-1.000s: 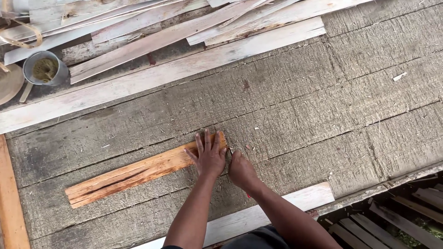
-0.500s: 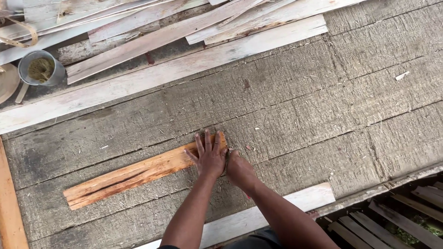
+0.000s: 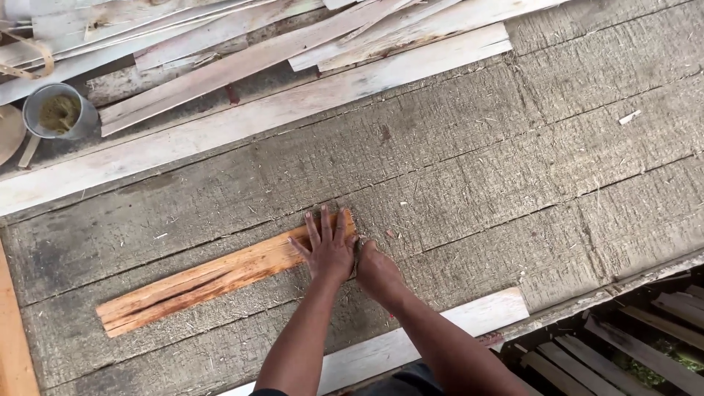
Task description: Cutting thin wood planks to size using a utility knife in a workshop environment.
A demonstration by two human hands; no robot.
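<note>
From the head camera, 1 long reddish-brown split wooden slat [image 3: 220, 277] lies slantwise on the grey weathered plank floor [image 3: 513, 161]. The left hand [image 3: 328, 248] presses flat on its right end, fingers spread, gripping nothing. The right hand [image 3: 376, 265] sits just beside that end, curled; whether it holds anything cannot be told. A grey metal tin [image 3: 59, 111] stands near pale stacked boards [image 3: 242, 51].

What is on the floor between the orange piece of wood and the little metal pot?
In the head view, a long pale plank crosses between the orange wood piece and the metal pot; otherwise only rough grey floor planks.
</note>
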